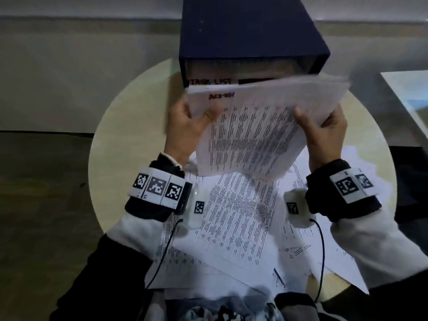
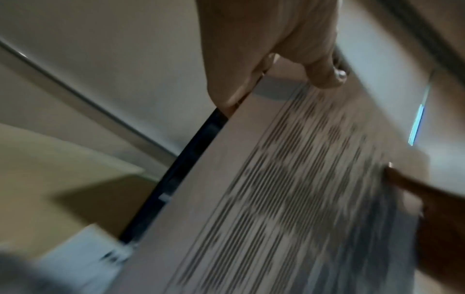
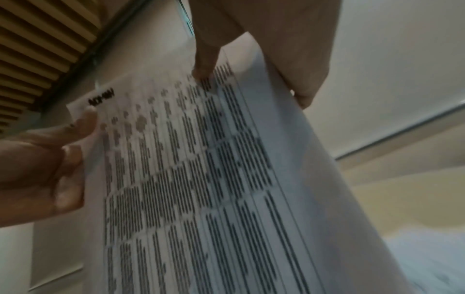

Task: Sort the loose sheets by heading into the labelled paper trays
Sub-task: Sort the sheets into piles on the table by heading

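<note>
Both hands hold a printed sheet upright over a round desk (image 1: 120, 126). The left hand (image 1: 185, 128) pinches its upper left edge; the right hand (image 1: 324, 133) grips the right edge. The sheet (image 1: 252, 133) hovers just before the dark tray unit (image 1: 250, 35) at 12 o'clock, whose label reads "TASK LIST". Its own heading is blurred, so misfiling looks possible. Loose sheets (image 1: 236, 218) at 6 o'clock could slide off.

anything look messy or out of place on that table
Yes. The loose sheets on the round table lie fanned at mixed angles, overlapping, some hanging over its near edge. The held sheets, gripped by the left hand and right hand before the dark tray unit, bend unevenly. Nothing looks torn or spilled.
</note>
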A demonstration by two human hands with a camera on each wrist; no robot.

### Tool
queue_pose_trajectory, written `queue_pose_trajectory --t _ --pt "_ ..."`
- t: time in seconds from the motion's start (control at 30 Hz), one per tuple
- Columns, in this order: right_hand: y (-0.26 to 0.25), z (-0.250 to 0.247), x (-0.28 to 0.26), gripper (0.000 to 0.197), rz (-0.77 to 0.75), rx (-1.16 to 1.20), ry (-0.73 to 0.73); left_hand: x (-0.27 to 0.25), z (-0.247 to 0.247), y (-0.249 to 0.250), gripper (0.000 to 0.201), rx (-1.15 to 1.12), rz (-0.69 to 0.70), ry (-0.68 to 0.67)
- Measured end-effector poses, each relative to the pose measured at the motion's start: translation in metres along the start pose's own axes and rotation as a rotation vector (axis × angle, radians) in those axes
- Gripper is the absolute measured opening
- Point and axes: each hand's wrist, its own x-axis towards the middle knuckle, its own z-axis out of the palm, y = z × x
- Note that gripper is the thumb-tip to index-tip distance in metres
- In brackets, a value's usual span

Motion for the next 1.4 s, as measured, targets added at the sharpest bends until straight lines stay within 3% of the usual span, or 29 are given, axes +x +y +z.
queue_pose_trajectory --t 0.1,0.2,0.23,0.33,0.4,0.47,0.53,0.73,0.9,1.07,1.13,1.2,1.3,1.4 --pt "0.016 -0.006 -0.014 0.017 0.094 -0.056 -0.012 -0.012 0.000 -0.032 0.049 0.118 -0.184 -0.091" --pt "0.021 -0.010 -0.017 0.006 0.104 -0.106 0.024 -0.016 0.000 -0.054 0.078 0.180 -0.229 -0.087" --pt "0.021 -0.010 -0.016 0.006 0.087 -0.122 0.046 -0.015 0.003 -0.053 0.077 0.189 -0.232 -0.088" --pt "0.028 -0.013 -0.014 0.016 0.060 -0.281 0.075 -0.011 0.007 -0.059 0.044 0.166 -0.302 -0.082" --pt "0.041 -0.018 -0.016 0.014 0.157 -0.396 0.038 -0.012 0.010 -0.069 0.039 0.148 -0.419 -0.106" --pt "0.057 -0.024 -0.023 0.007 0.302 -0.412 0.005 -0.019 0.013 -0.083 0.040 0.180 -0.534 -0.132" --pt "0.066 -0.029 -0.032 0.012 0.408 -0.392 -0.013 -0.027 0.014 -0.090 0.039 0.200 -0.589 -0.118" --pt "0.061 -0.036 -0.036 0.005 0.451 -0.374 -0.151 -0.006 0.010 -0.084 0.042 0.140 -0.546 0.018" --pt "0.052 -0.040 -0.040 0.018 0.507 -0.257 -0.265 0.045 0.003 -0.078 0.055 0.116 -0.719 0.052" --pt "0.058 -0.048 -0.051 0.020 0.604 -0.233 -0.366 0.070 0.006 -0.070 0.038 0.144 -0.611 0.004" --pt "0.058 -0.046 -0.052 0.028 0.617 -0.228 -0.380 0.076 0.005 -0.072 0.033 0.129 -0.606 0.016" --pt "0.059 -0.041 -0.046 0.025 0.631 -0.169 -0.343 0.082 0.004 -0.073 0.017 0.109 -0.616 0.028" --pt "0.056 -0.034 -0.033 0.009 0.670 -0.098 -0.308 0.085 0.004 -0.073 0.023 0.097 -0.654 0.043" --pt "0.058 -0.033 -0.025 0.018 0.705 -0.075 -0.357 0.086 -0.001 -0.078 0.022 0.006 -0.666 0.009"
